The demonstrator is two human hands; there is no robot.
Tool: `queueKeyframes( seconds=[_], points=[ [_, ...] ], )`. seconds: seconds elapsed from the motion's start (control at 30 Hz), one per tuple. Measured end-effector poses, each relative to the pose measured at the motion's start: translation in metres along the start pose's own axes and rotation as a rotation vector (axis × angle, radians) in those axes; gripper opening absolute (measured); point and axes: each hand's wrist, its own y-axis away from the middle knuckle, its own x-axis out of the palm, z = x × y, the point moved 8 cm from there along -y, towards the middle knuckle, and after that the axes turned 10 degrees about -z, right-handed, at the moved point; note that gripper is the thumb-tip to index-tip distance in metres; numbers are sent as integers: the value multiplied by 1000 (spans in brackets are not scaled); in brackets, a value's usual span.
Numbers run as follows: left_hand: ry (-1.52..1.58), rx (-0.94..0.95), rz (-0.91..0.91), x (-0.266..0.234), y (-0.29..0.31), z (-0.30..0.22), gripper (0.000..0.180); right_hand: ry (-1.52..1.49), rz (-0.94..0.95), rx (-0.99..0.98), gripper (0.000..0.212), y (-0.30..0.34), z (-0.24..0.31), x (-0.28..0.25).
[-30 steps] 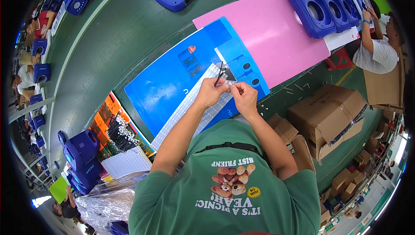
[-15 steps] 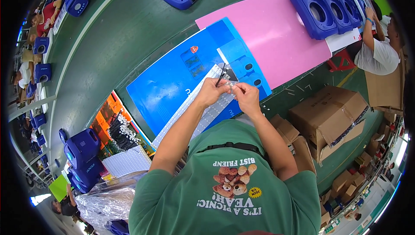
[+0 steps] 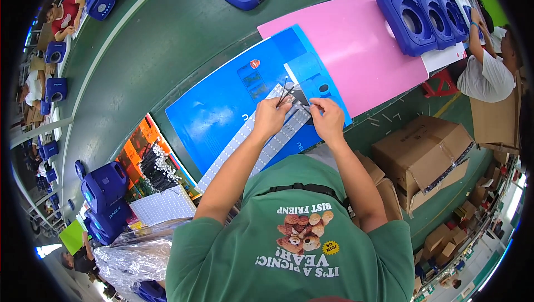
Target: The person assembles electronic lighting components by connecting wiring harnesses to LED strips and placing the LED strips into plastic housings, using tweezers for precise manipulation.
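Note:
Two long white LED strip panels (image 3: 236,145) lie slantwise on a blue printed sheet (image 3: 211,107), their far ends under my hands. My left hand (image 3: 270,118) is closed around thin black wires (image 3: 285,89), whose ends stick up past the fingers above the panels. To its right, my right hand (image 3: 329,118) has thumb and fingertips pinched together beside the panels' far end. Whatever sits in that pinch is too small to make out. A dark patch of the sheet's print shows between the two hands.
A bundle of black wires with white plugs (image 3: 161,163) and another white LED panel (image 3: 164,206) lie at left, near blue speaker housings (image 3: 105,188). Ring-fronted blue housings (image 3: 409,21) stand on a pink sheet (image 3: 350,46). Cardboard boxes (image 3: 420,146) sit at right, near a co-worker (image 3: 486,74).
My hands were together at the panels' far end; now my right hand has drawn away to the right, leaving a gap. The black wires in my left hand now fan out more.

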Motion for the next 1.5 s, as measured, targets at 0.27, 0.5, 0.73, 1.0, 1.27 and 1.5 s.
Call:
queueKeyframes(
  seconds=[0.27, 0.5, 0.73, 1.0, 1.27, 1.5],
  points=[
    [197, -127, 185, 9, 4, 7, 23, -446, 124, 234, 26, 8, 19, 29],
    [484, -280, 320, 9, 10, 6, 20, -396, -6, 205, 26, 5, 25, 19],
    [519, -340, 513, 22, 18, 16, 37, -659, 140, 400, 23, 1, 23, 42],
    [665, -250, 593, 21, 21, 2, 54, -991, 51, 542, 18, 1, 24, 29],
    [507, -250, 675, 25, 23, 6, 49, -798, 87, 621, 21, 2, 18, 37],
    [417, -182, 735, 24, 27, -4, 50, -970, -120, 409, 22, -13, 26, 3]
  ],
)
